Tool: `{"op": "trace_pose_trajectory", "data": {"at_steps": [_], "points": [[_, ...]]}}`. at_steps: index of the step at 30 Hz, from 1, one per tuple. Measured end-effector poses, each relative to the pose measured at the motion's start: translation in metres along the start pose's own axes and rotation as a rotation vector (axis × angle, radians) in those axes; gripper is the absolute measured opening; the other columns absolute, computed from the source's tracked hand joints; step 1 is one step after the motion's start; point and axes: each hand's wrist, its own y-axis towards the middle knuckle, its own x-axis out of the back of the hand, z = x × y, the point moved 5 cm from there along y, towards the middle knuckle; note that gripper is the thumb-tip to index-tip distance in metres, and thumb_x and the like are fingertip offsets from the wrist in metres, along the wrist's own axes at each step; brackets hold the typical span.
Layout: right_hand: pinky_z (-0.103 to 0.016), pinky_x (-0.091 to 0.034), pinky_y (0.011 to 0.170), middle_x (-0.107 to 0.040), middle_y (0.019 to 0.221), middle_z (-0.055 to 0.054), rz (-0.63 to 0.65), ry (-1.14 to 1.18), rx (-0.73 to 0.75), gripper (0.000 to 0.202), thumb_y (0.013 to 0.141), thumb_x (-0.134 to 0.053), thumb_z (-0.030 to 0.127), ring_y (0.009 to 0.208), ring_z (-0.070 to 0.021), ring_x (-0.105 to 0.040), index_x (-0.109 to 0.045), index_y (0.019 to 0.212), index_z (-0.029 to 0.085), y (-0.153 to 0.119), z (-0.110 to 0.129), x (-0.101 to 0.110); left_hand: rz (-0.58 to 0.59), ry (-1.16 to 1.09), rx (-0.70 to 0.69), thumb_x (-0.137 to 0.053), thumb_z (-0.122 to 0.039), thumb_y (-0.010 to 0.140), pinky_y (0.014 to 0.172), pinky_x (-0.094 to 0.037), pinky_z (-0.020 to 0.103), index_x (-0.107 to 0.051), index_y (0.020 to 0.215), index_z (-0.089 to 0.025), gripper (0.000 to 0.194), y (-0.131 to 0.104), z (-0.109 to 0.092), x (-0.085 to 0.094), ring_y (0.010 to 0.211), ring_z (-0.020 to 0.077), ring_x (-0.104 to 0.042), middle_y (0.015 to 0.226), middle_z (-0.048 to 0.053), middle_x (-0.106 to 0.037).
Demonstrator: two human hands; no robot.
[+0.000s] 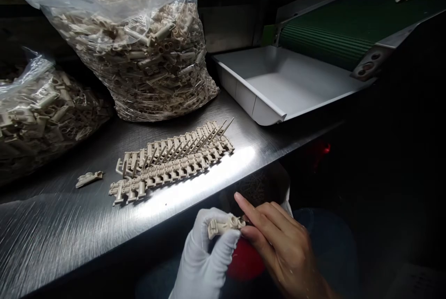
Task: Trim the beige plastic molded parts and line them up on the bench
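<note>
My left hand (205, 257), in a white glove, pinches a beige moulded plastic part (223, 227) in front of the bench edge. The part has short round tubes at its right end. My bare right hand (284, 238) is at that end, thumb tip close against it and index finger stretched out above. Something small and dark shows between its thumb and fingers, too hidden to name. On the metal bench beyond lie rows of similar beige parts (167, 176), some with thin sprue sticks pointing up. A single beige part (89, 178) lies left of the rows.
Two clear plastic bags full of beige parts, a large bag (139, 57) and another bag (45, 113), stand on the metal bench (62, 224). A white tray (258, 106) sits below a green conveyor belt (324, 34). Something round and red (245, 262) is below my hands.
</note>
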Motion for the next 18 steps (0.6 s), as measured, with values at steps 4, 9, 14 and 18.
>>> {"op": "trace_pose_trajectory", "data": {"at_steps": [4, 9, 14, 18], "points": [[-0.03, -0.048, 0.063, -0.063, 0.078, -0.003, 0.01, -0.019, 0.011, 0.045, 0.108, -0.056, 0.023, 0.07, -0.0178, -0.057, -0.054, 0.153, 0.016, -0.0004, 0.0001, -0.0002, 0.013, -0.002, -0.007, -0.075, -0.053, 0.091, 0.076, -0.048, 0.023, -0.071, 0.086, -0.027, 0.027, 0.0004, 0.002, 0.0013, 0.077, 0.0139, -0.06, 0.084, -0.003, -0.067], [-0.031, -0.047, 0.063, -0.067, 0.079, -0.004, 0.021, -0.06, 0.042, 0.045, 0.105, -0.062, 0.019, 0.07, -0.0188, -0.058, -0.057, 0.15, 0.016, 0.0006, 0.0014, 0.0027, 0.032, -0.029, 0.018, -0.076, -0.049, 0.091, 0.077, -0.049, 0.024, -0.072, 0.086, -0.028, 0.022, 0.0008, 0.004, 0.0013, 0.076, 0.0139, -0.061, 0.084, -0.004, -0.067], [-0.031, -0.046, 0.061, -0.065, 0.077, -0.003, 0.037, -0.007, 0.051, 0.043, 0.107, -0.059, 0.019, 0.069, -0.018, -0.057, -0.056, 0.15, 0.018, 0.0018, 0.002, 0.0034, 0.026, -0.014, -0.001, -0.075, -0.048, 0.092, 0.078, -0.049, 0.024, -0.072, 0.088, -0.027, 0.022, -0.0002, 0.0059, 0.0028, 0.077, 0.0147, -0.062, 0.084, -0.003, -0.068], [-0.032, -0.046, 0.062, -0.063, 0.079, -0.004, 0.036, -0.023, 0.053, 0.048, 0.109, -0.054, 0.023, 0.071, -0.0191, -0.056, -0.05, 0.156, 0.016, 0.0027, 0.0001, 0.0007, 0.042, -0.009, -0.039, -0.073, -0.048, 0.094, 0.078, -0.048, 0.024, -0.073, 0.09, -0.028, 0.021, -0.0011, 0.0065, 0.0011, 0.08, 0.015, -0.062, 0.086, -0.002, -0.068]]}}
